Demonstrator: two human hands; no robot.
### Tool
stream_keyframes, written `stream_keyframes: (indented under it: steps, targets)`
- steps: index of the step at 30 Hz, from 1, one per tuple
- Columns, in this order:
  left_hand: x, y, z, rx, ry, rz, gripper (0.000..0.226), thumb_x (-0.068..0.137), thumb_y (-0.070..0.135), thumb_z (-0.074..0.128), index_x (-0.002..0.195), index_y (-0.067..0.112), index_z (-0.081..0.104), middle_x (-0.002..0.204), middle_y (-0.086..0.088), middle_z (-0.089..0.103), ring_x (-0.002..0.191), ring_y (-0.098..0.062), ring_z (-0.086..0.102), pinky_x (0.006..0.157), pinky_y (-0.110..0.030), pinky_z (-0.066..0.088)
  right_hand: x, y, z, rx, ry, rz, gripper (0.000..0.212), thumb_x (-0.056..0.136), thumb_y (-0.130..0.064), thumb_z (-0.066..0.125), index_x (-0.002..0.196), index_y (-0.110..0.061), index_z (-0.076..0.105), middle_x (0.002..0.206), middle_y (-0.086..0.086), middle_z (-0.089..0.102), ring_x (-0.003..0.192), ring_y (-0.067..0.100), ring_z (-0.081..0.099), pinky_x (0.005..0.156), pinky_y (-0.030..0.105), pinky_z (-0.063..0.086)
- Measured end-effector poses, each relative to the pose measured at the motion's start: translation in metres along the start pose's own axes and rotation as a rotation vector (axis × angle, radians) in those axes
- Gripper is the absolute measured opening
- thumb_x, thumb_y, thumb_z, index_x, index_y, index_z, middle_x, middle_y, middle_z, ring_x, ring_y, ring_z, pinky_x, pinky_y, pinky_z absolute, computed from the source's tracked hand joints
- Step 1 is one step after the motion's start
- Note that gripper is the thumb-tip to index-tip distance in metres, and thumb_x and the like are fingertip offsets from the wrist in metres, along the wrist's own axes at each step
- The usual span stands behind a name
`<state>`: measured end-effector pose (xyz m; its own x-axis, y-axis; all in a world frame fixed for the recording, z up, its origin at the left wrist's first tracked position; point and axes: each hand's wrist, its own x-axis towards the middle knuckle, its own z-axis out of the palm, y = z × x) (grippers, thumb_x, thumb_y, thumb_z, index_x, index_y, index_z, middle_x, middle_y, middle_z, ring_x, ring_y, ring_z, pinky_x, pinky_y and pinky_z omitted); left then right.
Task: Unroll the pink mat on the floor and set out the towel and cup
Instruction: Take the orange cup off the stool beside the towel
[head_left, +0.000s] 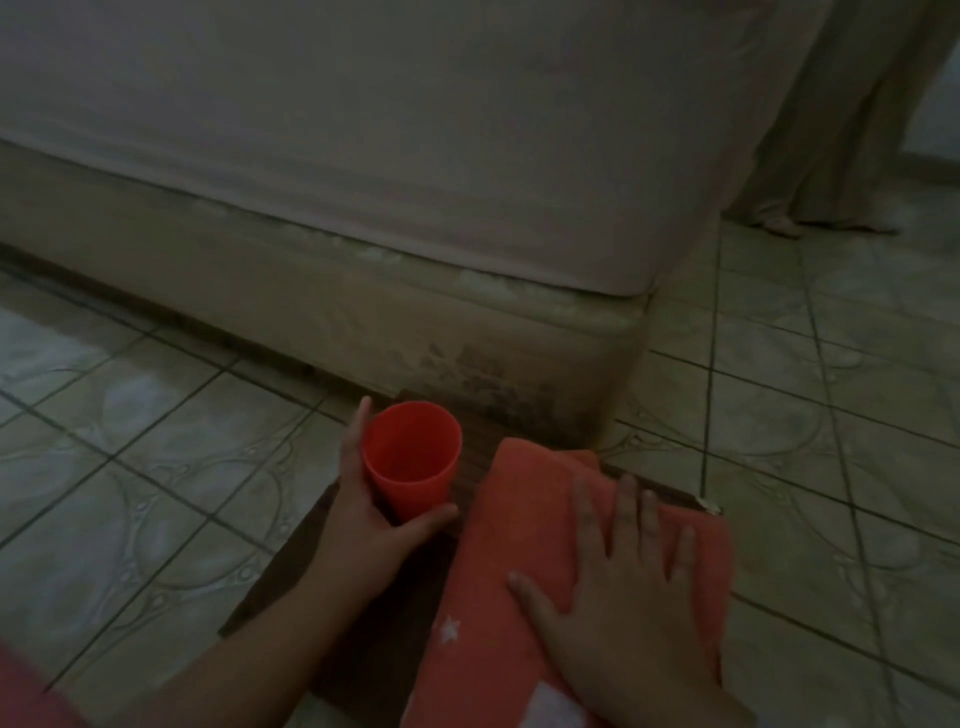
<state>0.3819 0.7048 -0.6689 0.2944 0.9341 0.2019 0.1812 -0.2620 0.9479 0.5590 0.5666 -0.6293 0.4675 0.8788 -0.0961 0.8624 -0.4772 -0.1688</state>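
A red plastic cup (413, 457) stands upright on a dark brown board (291, 566) on the tiled floor. My left hand (363, 499) wraps around the cup's side. Just right of the cup lies a folded coral towel (519, 525) with small white stars, partly on the board. My right hand (623, 582) rests flat on the towel with fingers spread. A strip of pink (26, 696) shows at the bottom left corner; I cannot tell if it is the mat.
A bed with a pale sheet (415, 156) and a worn beige base (363, 312) fills the back, its corner close behind the cup. Beige curtains (841, 130) hang at the top right. Patterned floor tiles (831, 415) stretch left and right.
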Motion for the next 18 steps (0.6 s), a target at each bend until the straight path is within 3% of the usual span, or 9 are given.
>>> stream_keyframes:
  steps: [3,6,9,11,13,16,18]
  targets:
    - [0.005,-0.007,0.005,-0.055,0.015,-0.001,0.117,0.046,0.044,0.089,0.139,0.058,0.02,0.122,0.043,0.048,0.114,0.009,0.054,0.096,-0.027,0.042,0.003,0.003,0.004,-0.012,0.014,0.009,0.105,0.059,-0.087,-0.001,0.147,-0.031,-0.02,0.157,0.011,-0.025,0.144,0.027,-0.025,0.11,0.055,-0.02]
    - [0.008,-0.01,0.006,-0.06,0.031,0.025,0.112,0.048,0.039,0.088,0.138,0.055,0.024,0.124,0.038,0.05,0.114,0.006,0.056,0.089,-0.013,0.048,0.003,0.005,0.005,-0.016,0.022,0.016,0.104,0.061,-0.087,0.002,0.149,-0.033,-0.012,0.159,0.011,-0.021,0.144,0.027,-0.023,0.111,0.054,-0.02]
    - [0.012,-0.009,0.002,-0.069,0.05,0.042,0.114,0.047,0.028,0.095,0.136,0.054,0.028,0.13,0.025,0.051,0.115,0.002,0.057,0.086,-0.009,0.048,0.002,0.001,0.004,-0.047,0.008,0.018,0.104,0.062,-0.086,0.008,0.151,-0.033,-0.002,0.16,0.013,-0.013,0.147,0.029,-0.015,0.111,0.055,-0.017]
    - [0.019,-0.008,-0.004,-0.089,0.082,0.038,0.111,0.047,0.021,0.091,0.133,0.056,0.031,0.131,0.013,0.053,0.111,-0.001,0.06,0.082,-0.01,0.051,0.002,-0.002,-0.001,-0.07,-0.015,0.043,0.101,0.063,-0.084,0.02,0.149,-0.03,0.024,0.159,0.019,0.011,0.147,0.034,0.01,0.113,0.056,-0.003]
    - [0.028,-0.006,-0.016,-0.09,0.13,0.034,0.106,0.047,0.022,0.087,0.13,0.057,0.032,0.127,0.013,0.055,0.107,0.0,0.062,0.078,-0.016,0.054,0.003,-0.003,-0.002,-0.019,-0.002,0.052,0.096,0.06,-0.079,0.037,0.133,-0.02,0.055,0.144,0.024,0.044,0.133,0.039,0.043,0.106,0.058,0.016]
    - [0.044,-0.003,-0.046,0.007,0.215,0.055,0.103,0.046,0.027,0.083,0.126,0.06,0.028,0.116,0.027,0.051,0.098,0.015,0.059,0.077,-0.019,0.047,0.004,-0.005,0.0,-0.016,0.01,0.055,0.094,0.055,-0.076,0.042,0.122,-0.015,0.065,0.134,0.027,0.054,0.122,0.042,0.054,0.101,0.057,0.023]
    - [0.052,-0.007,-0.069,0.06,0.269,0.026,0.102,0.046,0.028,0.082,0.123,0.063,0.026,0.112,0.027,0.049,0.093,0.014,0.056,0.075,-0.021,0.043,0.004,-0.005,0.002,-0.03,0.007,0.06,0.094,0.055,-0.076,0.041,0.122,-0.014,0.066,0.133,0.027,0.054,0.121,0.042,0.054,0.101,0.057,0.023]
